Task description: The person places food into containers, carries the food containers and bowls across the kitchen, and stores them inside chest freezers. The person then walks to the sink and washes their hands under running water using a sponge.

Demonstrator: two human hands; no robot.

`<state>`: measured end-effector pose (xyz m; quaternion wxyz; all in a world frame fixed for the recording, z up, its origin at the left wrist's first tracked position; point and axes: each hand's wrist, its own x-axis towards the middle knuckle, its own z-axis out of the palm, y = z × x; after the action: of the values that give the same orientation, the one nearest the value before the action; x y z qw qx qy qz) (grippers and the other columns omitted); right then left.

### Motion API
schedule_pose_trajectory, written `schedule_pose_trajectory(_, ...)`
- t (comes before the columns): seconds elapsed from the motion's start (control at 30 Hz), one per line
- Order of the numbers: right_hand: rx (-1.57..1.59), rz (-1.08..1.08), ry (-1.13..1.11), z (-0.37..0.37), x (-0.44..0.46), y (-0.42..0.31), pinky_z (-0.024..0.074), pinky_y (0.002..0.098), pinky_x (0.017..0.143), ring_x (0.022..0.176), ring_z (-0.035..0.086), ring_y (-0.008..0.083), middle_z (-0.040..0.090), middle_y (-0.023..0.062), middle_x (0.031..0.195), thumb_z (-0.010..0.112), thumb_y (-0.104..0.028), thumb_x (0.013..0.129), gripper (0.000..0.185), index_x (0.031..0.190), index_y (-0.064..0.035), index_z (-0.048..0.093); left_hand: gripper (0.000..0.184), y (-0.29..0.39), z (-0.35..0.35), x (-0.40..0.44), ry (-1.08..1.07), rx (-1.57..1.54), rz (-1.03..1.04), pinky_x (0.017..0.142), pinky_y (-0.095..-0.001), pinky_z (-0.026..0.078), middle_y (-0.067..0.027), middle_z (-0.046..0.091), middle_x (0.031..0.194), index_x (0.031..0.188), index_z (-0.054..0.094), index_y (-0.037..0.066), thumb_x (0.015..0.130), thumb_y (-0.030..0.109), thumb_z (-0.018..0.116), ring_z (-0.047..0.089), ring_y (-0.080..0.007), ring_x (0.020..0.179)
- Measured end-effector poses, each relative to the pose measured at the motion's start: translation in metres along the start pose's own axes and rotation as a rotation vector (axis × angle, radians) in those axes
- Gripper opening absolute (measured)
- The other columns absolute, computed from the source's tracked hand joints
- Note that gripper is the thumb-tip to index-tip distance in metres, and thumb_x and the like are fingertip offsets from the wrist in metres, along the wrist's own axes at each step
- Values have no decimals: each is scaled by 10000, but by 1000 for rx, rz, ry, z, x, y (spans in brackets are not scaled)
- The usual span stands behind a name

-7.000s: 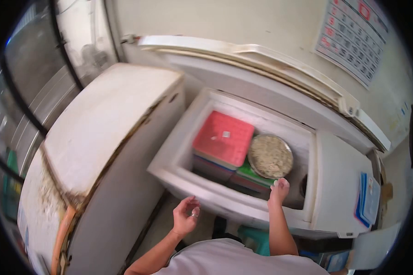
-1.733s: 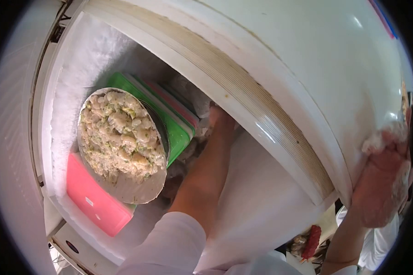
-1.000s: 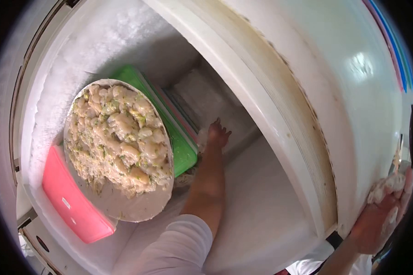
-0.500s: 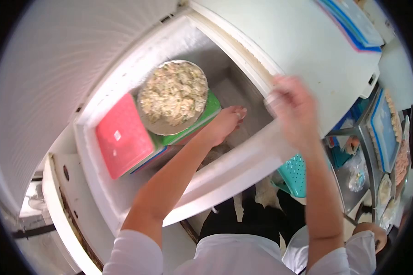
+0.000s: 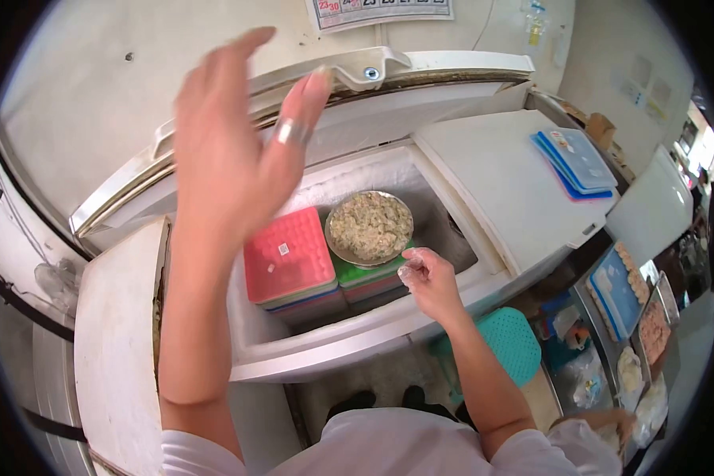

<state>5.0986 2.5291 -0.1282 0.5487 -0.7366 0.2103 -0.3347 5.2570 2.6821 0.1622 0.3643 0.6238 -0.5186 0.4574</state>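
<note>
My left hand [image 5: 230, 151] is raised high in front of the open chest freezer lid [image 5: 436, 103], fingers and thumb spread, a ring on the thumb side. It holds nothing, and I cannot tell whether it touches the lid. Over the front of the freezer [image 5: 349, 349], my right hand [image 5: 432, 285] hovers just right of a round metal bowl heaped with a pale chopped mixture [image 5: 370, 226]. Its fingers are loosely curled and apart, whitish residue on them, with nothing visible between. Beneath the bowl lies a green-topped stack [image 5: 385, 274]; beside it stand stacked trays with a pink top [image 5: 289, 266].
Blue and clear plastic lids [image 5: 575, 163] lie on the white closed freezer top. A teal perforated stool [image 5: 512, 345] stands at front right. Beyond it, a metal rack bears trays of food [image 5: 654, 329]. Another person's arm [image 5: 611, 420] shows at lower right.
My left hand has come up out of the freezer towards the raised lid. My right hand has moved from the freezer's right rim to beside the bowl. The view has tilted up.
</note>
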Motion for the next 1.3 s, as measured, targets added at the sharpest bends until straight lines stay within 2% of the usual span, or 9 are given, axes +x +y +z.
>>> schedule_pose_trajectory(0.07, -7, 15, 22, 20, -15, -15, 516, 282, 690, 704, 603, 109, 687, 76, 828, 723, -65, 873, 297, 1147, 27, 658, 556, -23, 8, 5, -275, 38, -232, 888, -480, 461, -239, 651, 1014, 1097, 627, -89, 918, 434, 680, 616, -366, 960)
schedule_pose_trajectory(0.27, -145, 103, 160, 68, -88, -26, 525, 315, 690, 703, 617, 147, 680, 94, 820, 704, -95, 878, 302, 1155, 17, 657, 778, -12, -14, -46, -311, 56, 130, 853, -521, 490, -261, 662, 936, 1174, 559, -137, 908, 591, 629, 655, -436, 895)
schedule_pose_trajectory(0.4, -146, 344, 206, 96, -161, -25, 525, 308, 716, 765, 621, 141, 681, 95, 856, 687, -92, 898, 308, 1174, 36, 647, 904, 17, -40, -103, -752, -286, -27, 685, -487, 540, -277, 659, 882, 1262, 439, -159, 878, 633, 647, 681, -430, 784)
schedule_pose_trajectory(0.5, -220, 438, 248, 107, -213, -31, 537, 343, 731, 749, 650, 191, 692, 131, 840, 680, -132, 879, 325, 1158, 34, 658, 842, 36, -44, -166, -1117, -545, -220, 797, -535, 533, -339, 663, 960, 1247, 394, -125, 880, 569, 696, 664, -522, 886)
schedule_pose_trajectory(0.67, -261, 528, 391, 118, -300, -35, 547, 361, 764, 787, 688, 239, 711, 162, 882, 686, -172, 883, 344, 1163, 27, 660, 767, 64, -33, -280, -1264, -649, -407, 850, -526, 524, -333, 656, 1047, 1245, 433, -107, 891, 519, 701, 654, -499, 983)
schedule_pose_trajectory(0.8, -263, 506, 465, 121, -342, -51, 548, 383, 776, 809, 698, 279, 718, 162, 898, 682, -180, 887, 336, 1156, 20, 657, 735, 68, -17, -361, -1201, -577, -291, 891, -518, 514, -335, 630, 1147, 1261, 461, -96, 887, 483, 715, 638, -478, 1050)
schedule_pose_trajectory(1.03, -230, 458, 566, 83, -438, -76, 541, 399, 765, 802, 687, 305, 713, 168, 904, 664, -172, 897, 342, 1175, 25, 635, 619, 111, -40, -372, -1065, -521, -262, 961, -509, 475, -294, 614, 1202, 1280, 489, -65, 880, 332, 744, 588, -466, 1138)
schedule_pose_trajectory(1.1, -219, 456, 606, 65, -483, -81, 540, 403, 763, 805, 686, 309, 711, 174, 903, 660, -169, 898, 341, 1176, 27, 635, 550, 155, -68, -381, -865, -567, -94, 979, -506, 463, -284, 617, 1200, 1254, 517, -55, 875, 269, 750, 580, -453, 1145)
schedule_pose_trajectory(1.3, -287, 511, 831, -24, -647, -119, 546, 417, 757, 821, 703, 327, 715, 199, 888, 666, -146, 874, 313, 1125, 41, 656, 387, 392, -184, -426, -1082, -1189, 275, 988, -490, 456, -233, 624, 1195, 1174, 579, -31, 849, 125, 718, 578, -426, 1120)
